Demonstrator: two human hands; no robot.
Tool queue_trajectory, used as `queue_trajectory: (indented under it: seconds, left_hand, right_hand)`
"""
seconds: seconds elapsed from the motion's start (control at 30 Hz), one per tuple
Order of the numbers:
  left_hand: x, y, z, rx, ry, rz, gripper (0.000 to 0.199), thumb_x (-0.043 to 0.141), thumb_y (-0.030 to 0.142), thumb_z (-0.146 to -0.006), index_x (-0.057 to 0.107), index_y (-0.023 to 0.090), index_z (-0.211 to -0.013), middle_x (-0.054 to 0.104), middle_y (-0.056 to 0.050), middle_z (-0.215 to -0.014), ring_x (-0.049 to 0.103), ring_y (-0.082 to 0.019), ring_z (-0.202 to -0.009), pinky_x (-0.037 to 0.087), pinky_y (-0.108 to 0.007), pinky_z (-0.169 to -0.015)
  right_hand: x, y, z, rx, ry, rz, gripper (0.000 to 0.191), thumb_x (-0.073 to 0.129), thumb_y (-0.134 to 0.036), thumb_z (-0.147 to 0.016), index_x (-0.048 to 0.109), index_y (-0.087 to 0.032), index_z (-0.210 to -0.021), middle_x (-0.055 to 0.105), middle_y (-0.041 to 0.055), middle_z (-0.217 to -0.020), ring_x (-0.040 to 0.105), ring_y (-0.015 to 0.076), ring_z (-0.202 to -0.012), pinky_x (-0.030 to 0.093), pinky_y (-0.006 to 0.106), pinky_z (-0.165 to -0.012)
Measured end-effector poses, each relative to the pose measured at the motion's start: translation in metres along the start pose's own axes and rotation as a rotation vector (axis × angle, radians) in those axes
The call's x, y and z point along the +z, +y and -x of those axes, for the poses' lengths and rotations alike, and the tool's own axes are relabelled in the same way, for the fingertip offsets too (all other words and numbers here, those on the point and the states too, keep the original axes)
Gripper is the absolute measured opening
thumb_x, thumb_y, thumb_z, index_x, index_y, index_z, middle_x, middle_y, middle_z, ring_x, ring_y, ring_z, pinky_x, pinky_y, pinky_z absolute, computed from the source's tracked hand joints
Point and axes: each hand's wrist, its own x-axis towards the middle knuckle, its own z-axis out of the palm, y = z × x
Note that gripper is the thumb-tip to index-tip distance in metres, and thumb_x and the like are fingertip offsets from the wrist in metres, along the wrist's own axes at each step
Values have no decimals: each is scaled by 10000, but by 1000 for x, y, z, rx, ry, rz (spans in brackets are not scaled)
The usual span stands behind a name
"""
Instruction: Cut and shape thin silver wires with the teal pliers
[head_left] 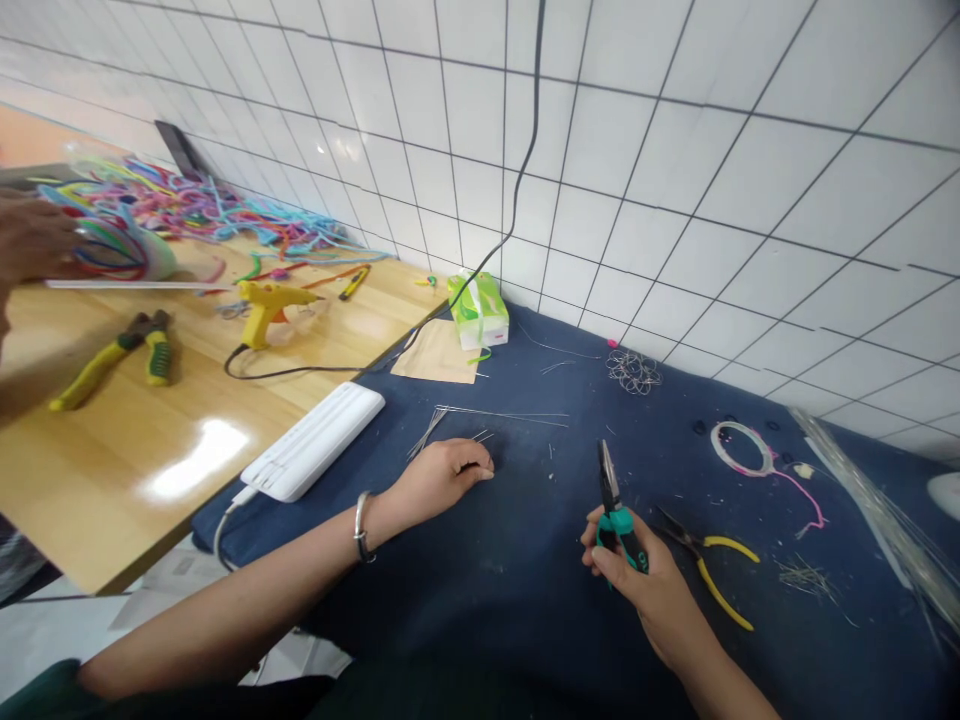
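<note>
The teal-and-black pliers (618, 522) sit in the right hand (654, 582), whose fingers are wrapped around the handles; the tapered metal nose points to twelve o'clock, its jaws together or nearly so, above the dark blue cloth (517, 575). Taking the pliers as the clock's centre, the left hand (441, 478) is at nine o'clock, palm down near the cloth, fingers curled and thumb tip close to the forefinger; whether anything is pinched there I cannot tell. Short wires (426, 436) fan out just beyond its wrist side, and longer thin wires (517, 413) lie at ten o'clock. Between three and four o'clock, just beside the right hand, rest yellow-handled pliers (720, 580) with handles spread, then a loose heap of wire pieces (810, 577). A looped wire coil (634, 372) lies at twelve, a white ring (742, 447) with pink cord at two, and a bundle of long clear strips (885, 520) at three. Farther out, a green tissue pack (480, 310) stands at eleven, a white power bank (313, 442) lies between nine and ten, and at ten, on the wooden table (315, 320), are a yellow glue gun (259, 310) and another person's hand (34, 240).
</note>
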Motion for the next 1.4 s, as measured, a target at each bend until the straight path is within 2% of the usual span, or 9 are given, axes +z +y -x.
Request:
queue_trajectory:
  seconds: [0.27, 0.37, 0.43, 0.57, 0.7, 0.87, 1.1, 1.27, 1.4]
  left_hand:
    - [0, 0, 0, -37, -19, -82, 129, 475, 174, -825, 600, 185, -791, 622, -15, -803, 560, -143, -780, 417, -246, -722]
    - [2, 9, -3, -69, -47, -3, 130, 486, 183, -817, 603, 176, -760, 614, -15, -777, 553, -142, -764, 411, -251, -719]
    - [6, 21, -5, -98, -136, 197, 115, 511, 202, -804, 602, 168, -744, 609, -9, -750, 551, -132, -730, 417, -241, -690]
    - [23, 51, -13, -188, -398, 800, 88, 588, 227, -754, 585, 140, -754, 613, -11, -732, 548, -110, -655, 440, -235, -637]
    - [42, 73, -21, -222, -500, 1046, 89, 618, 215, -730, 590, 133, -749, 608, -10, -713, 533, -99, -629, 436, -234, -623]
    - [55, 78, -23, -220, -594, 1045, 58, 615, 184, -726, 618, 127, -737, 593, -2, -669, 521, -92, -606, 413, -219, -595]
    - [60, 74, -20, -244, -683, 1018, 81, 632, 196, -706, 632, 136, -760, 599, 2, -644, 552, -110, -616, 417, -223, -588]
    - [60, 72, -20, -240, -677, 1005, 84, 639, 210, -700, 638, 142, -750, 593, 7, -654, 548, -108, -633, 427, -231, -634]
    - [57, 71, -20, -230, -659, 1002, 76, 625, 201, -712, 631, 140, -756, 585, 6, -660, 535, -102, -629, 419, -230, -629]
  right_hand:
    - [1, 4, -1, 9, 11, -49, 364, 621, -420, -721, 539, -217, -1013, 578, 41, -883, 551, 189, -780, 444, 358, -746]
    - [4, 1, 0, -15, 66, -61, 343, 622, -408, -727, 544, -215, -999, 583, 50, -892, 547, 198, -808, 442, 360, -748]
    - [7, -4, 1, -59, 109, -92, 303, 616, -394, -738, 556, -214, -973, 584, 55, -897, 542, 200, -822, 439, 360, -755]
    - [7, -15, 6, -181, 147, -197, 276, 610, -365, -744, 569, -230, -982, 580, 66, -946, 532, 206, -842, 432, 367, -765]
    - [-4, -24, 14, -206, 36, -167, 355, 635, -371, -721, 556, -250, -1045, 550, 82, -1066, 531, 188, -765, 443, 369, -736]
    - [-16, -29, 16, -195, -109, -92, 350, 665, -344, -702, 577, -251, -1028, 420, 75, -1278, 532, 159, -761, 453, 327, -709]
    - [-15, -28, 11, -165, -113, -3, 392, 656, -326, -709, 567, -224, -1077, 511, 65, -1121, 525, 145, -757, 453, 294, -724]
    - [-14, -29, 11, -175, -93, 46, 373, 650, -337, -704, 572, -216, -1048, 525, 64, -1084, 527, 140, -726, 467, 288, -698]
    - [-15, -32, 13, -163, -102, 56, 397, 649, -354, -705, 557, -231, -1071, 534, 62, -1085, 548, 175, -817, 473, 306, -739]
